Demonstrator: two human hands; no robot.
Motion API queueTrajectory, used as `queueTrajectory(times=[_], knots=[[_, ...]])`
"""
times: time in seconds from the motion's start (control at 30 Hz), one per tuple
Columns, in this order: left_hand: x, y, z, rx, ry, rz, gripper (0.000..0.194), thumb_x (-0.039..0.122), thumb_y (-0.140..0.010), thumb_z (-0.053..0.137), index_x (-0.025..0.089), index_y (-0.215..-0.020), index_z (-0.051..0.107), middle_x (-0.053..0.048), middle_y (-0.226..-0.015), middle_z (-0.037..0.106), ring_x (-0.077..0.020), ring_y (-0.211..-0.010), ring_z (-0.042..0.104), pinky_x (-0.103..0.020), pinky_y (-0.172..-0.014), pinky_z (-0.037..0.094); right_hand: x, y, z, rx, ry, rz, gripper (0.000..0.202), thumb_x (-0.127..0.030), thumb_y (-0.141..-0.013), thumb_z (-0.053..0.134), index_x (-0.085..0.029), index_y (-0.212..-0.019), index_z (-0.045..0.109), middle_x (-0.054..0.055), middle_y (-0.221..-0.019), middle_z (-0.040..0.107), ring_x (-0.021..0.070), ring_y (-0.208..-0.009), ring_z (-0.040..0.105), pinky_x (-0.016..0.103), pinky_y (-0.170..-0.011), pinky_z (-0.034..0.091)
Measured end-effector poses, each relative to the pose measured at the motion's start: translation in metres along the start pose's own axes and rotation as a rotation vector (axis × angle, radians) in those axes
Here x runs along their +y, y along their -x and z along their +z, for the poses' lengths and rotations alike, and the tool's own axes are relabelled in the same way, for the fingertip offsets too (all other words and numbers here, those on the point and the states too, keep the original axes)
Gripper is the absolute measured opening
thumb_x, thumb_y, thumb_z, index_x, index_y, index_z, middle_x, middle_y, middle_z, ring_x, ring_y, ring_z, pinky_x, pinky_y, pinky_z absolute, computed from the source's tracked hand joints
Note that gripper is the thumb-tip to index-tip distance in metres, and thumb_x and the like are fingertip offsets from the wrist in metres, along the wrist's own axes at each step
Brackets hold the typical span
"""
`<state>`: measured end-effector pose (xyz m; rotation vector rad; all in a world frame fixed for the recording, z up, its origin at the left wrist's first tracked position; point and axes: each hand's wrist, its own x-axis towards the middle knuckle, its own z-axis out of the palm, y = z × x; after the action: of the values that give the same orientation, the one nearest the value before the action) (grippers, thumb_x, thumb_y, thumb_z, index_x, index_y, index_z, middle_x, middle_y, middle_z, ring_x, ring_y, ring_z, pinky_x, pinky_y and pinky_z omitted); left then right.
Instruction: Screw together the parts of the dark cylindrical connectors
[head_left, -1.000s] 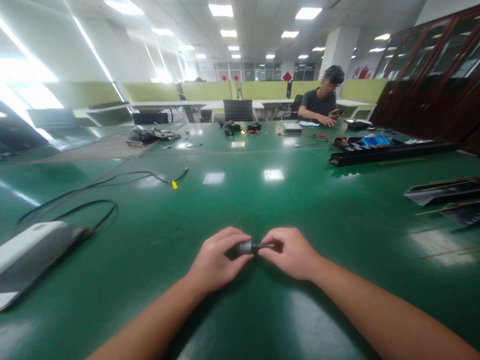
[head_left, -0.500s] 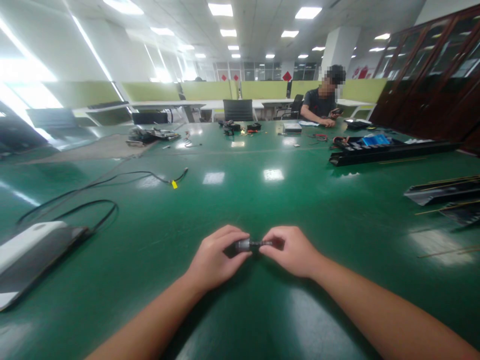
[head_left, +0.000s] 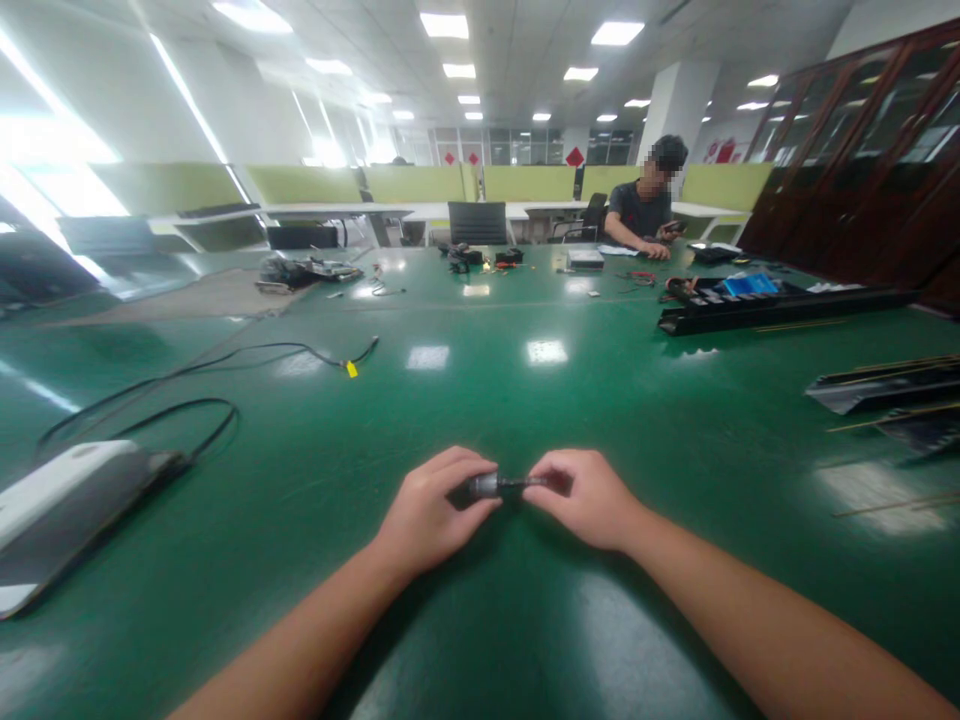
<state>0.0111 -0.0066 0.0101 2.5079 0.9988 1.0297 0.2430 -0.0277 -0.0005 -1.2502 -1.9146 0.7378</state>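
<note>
My left hand (head_left: 435, 510) has its thumb and fingers closed around a small grey cylinder (head_left: 485, 486) with a dark end towards the palm. A thin dark shaft (head_left: 514, 483) runs from the cylinder to the right, in line with it. My right hand (head_left: 581, 498) pinches the far end of this shaft between thumb and fingertips. Whether cylinder and shaft are one piece I cannot tell, as blur and fingers cover part of them. Both hands are low over the green tabletop (head_left: 450, 410), in front of me.
On the left lie a white and grey device (head_left: 75, 510) and a black cable (head_left: 247, 350) with a yellow tag (head_left: 352, 369). Black channels (head_left: 780, 312) and thin rods are on the right. A person (head_left: 641, 210) sits at the far side, near a box (head_left: 585, 259) and loose parts.
The gap between my two hands' fingertips has grown slightly, showing a little more of the dark shaft. The view has shifted slightly. Both grips stay as they were.
</note>
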Motion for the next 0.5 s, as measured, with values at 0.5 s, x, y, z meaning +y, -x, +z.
queueTrajectory(times=[0.5], knots=[[-0.004,0.0004,-0.001,-0.009,-0.006,-0.018,0.023,0.022,-0.081,0.072,0.021,-0.103,0.07,-0.005,-0.1,0.069,-0.0163,-0.09,0.066,-0.028,-0.083,0.055,-0.0026,0.0013,-0.0011,0.017,0.036,-0.009,0.005,-0.022,-0.082,0.07,-0.019,-0.082,0.073,0.0,-0.073,0.069,0.0139,-0.066,0.06,0.025,-0.062,0.042]])
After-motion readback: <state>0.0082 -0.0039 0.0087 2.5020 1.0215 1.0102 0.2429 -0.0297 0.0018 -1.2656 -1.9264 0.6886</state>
